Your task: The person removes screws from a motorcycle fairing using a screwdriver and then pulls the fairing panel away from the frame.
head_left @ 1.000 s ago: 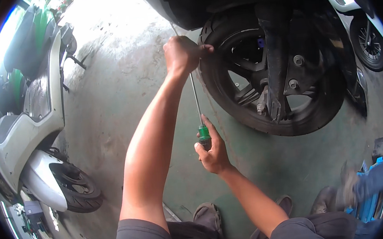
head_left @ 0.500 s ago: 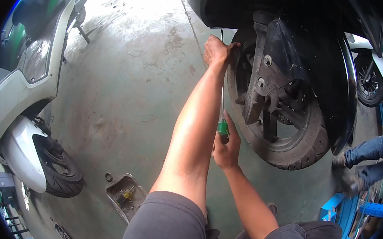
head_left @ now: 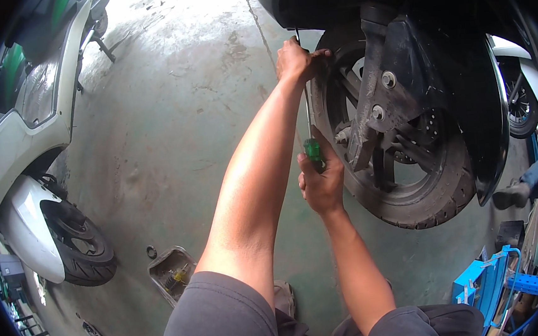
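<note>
A long screwdriver with a green handle (head_left: 312, 150) points away from me beside the scooter's front wheel (head_left: 411, 210). My right hand (head_left: 325, 186) is closed around the handle. Farther up, my left hand (head_left: 293, 60) is closed about the shaft's far part, its thumb stretched toward the tyre. The dark tip shows just beyond the left hand, at the lower edge of the black bodywork (head_left: 306, 4). What the tip meets there is too dark to make out.
At left stands a white scooter (head_left: 30, 218). A metal tray (head_left: 173, 270) with small parts lies on the floor near my left arm. A blue metal rack (head_left: 480, 281) stands at lower right, close to another person's shoe (head_left: 512, 195).
Both hands and the screwdriver have shifted slightly up and left in view, and the tip now reaches the bodywork's edge. The other person's legs have moved right.
</note>
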Available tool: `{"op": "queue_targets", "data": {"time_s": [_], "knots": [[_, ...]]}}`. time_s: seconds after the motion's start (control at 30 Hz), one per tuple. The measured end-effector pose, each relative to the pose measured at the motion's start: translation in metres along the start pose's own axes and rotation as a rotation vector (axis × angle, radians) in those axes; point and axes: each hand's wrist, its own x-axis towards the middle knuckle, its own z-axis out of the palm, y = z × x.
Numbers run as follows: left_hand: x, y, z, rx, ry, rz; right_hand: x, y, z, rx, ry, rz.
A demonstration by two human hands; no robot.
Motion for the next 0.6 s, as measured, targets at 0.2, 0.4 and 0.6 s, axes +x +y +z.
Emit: {"op": "queue_targets", "data": {"time_s": [0.2, 0.4, 0.6], "knots": [[-0.002, -0.001, 0.002, -0.084, 0.03, 0.046, 0.002, 0.011, -0.009, -0.075, 0.016, -0.051], [-0.004, -0.004, 0.004, -0.09, 0.061, 0.101, 0.005, 0.011, -0.008, -0.083, 0.037, -0.046], [0.011, -0.013, 0.0, -0.072, 0.076, 0.107, -0.002, 0.001, 0.004, 0.553, -0.074, 0.24]]}}
